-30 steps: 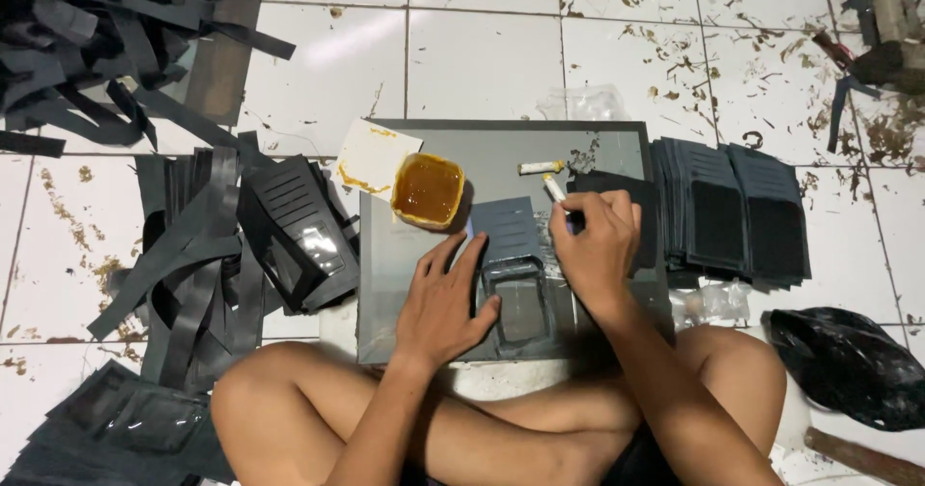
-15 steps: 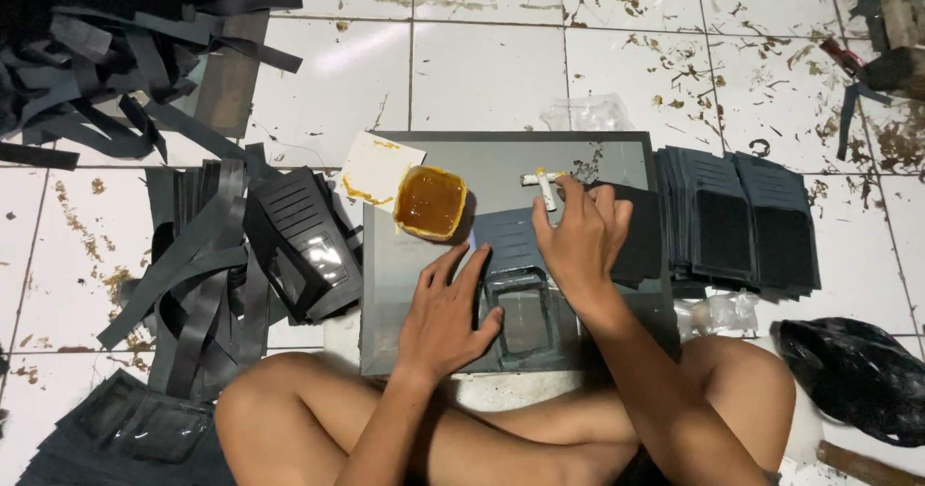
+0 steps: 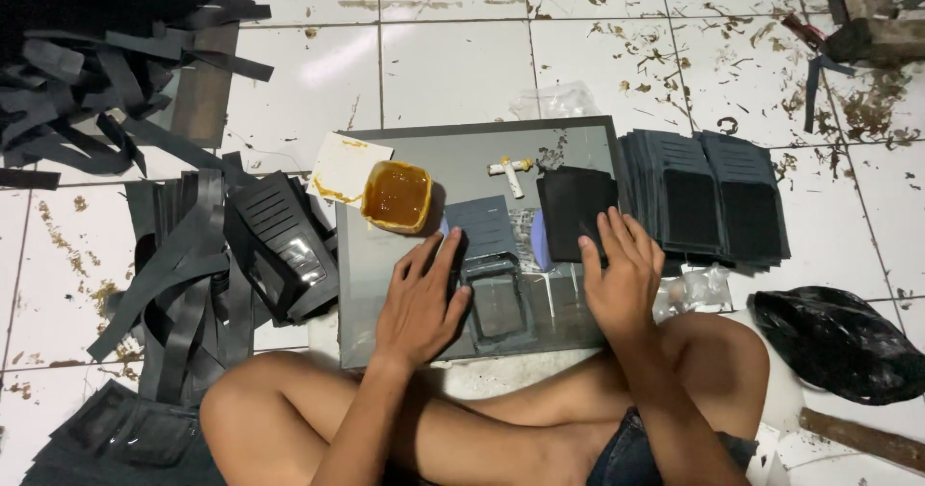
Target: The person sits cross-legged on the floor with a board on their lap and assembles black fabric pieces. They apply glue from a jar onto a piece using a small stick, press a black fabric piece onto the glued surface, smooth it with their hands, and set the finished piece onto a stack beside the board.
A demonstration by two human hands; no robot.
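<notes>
Head view: the left hand (image 3: 421, 303) lies flat, fingers spread, pressing a grey wallet piece (image 3: 487, 255) onto the glass board (image 3: 385, 284) on the floor. The right hand (image 3: 621, 274) rests palm-down, fingers apart, its tips on a black sheet (image 3: 573, 207) at the board's right side. Neither hand clamps anything. A glue pot (image 3: 397, 194) (open, amber) sits just beyond the left fingertips; a forward slide of that hand could tip it or smear glue on the piece, I judge.
</notes>
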